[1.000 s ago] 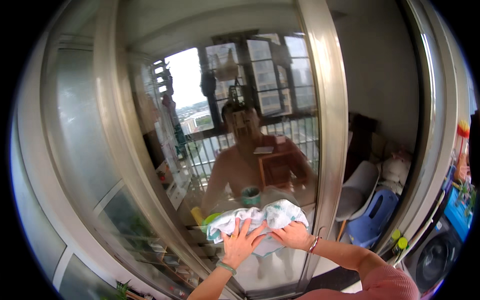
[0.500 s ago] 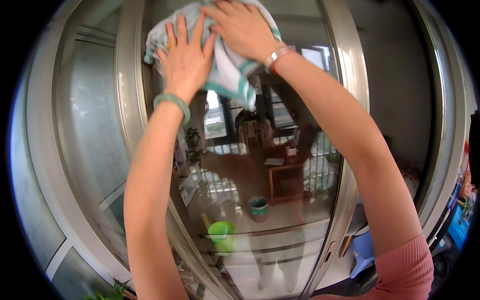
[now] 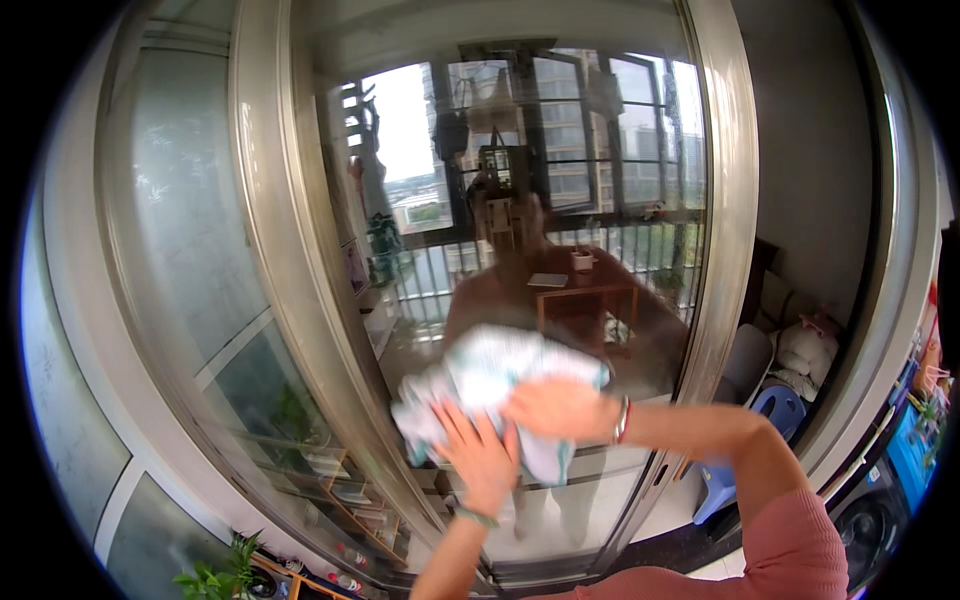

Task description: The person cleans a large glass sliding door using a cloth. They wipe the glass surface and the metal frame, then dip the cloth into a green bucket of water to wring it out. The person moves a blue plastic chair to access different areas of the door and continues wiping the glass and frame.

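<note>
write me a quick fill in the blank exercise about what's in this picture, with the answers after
The cloth under the left hand and right hand is mostly ____.
Behind the cloth is a large reflective panel made of ____.
The plastic seat beyond the doorway is coloured ____.
The leafy plant is near the picture's lower ____ corner.

Missing words: white; glass; blue; left

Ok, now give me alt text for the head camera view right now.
A person's bare left hand and right hand press a crumpled white-and-teal cloth to a tall, reflective glass door panel in a shiny metal frame. A blue plastic chair shows at right, partly hidden.
</note>
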Available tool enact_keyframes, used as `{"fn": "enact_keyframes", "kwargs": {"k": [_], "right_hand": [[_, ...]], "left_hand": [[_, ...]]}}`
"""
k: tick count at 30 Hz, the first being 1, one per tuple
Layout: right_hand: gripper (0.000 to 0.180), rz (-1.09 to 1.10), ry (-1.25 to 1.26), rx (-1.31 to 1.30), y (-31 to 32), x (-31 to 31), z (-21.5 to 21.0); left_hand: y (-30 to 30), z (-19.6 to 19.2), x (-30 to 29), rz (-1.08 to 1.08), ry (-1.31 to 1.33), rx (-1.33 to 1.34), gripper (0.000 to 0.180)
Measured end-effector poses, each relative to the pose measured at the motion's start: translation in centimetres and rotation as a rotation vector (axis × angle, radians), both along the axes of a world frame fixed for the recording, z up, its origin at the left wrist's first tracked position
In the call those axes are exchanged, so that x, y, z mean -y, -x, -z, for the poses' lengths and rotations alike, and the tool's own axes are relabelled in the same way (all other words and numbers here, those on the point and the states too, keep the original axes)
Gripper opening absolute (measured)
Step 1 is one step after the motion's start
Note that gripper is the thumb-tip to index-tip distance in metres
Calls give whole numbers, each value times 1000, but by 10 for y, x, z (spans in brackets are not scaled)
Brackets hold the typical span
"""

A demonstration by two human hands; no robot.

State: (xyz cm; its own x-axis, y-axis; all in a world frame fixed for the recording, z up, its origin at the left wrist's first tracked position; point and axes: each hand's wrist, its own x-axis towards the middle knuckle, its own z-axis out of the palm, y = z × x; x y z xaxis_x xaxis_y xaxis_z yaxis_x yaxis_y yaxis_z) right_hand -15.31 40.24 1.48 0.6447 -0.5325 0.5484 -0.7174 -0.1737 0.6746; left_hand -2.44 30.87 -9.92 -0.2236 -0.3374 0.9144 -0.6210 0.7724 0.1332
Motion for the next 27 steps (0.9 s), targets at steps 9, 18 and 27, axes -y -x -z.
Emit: {"fn": "enact_keyframes", "kwargs": {"k": [9, 18, 27], "right_hand": [[33, -54, -257, -74, 31, -26, 51], [37, -120, 730, -183, 6, 51, -292], [36, -164, 784, -193, 8, 47, -291]], "left_hand": [[-9, 81, 1, 143, -100, 163, 40], [9, -330, 51, -35, 501, -270, 66], [23, -337, 64, -13, 622, -361, 60]]}}
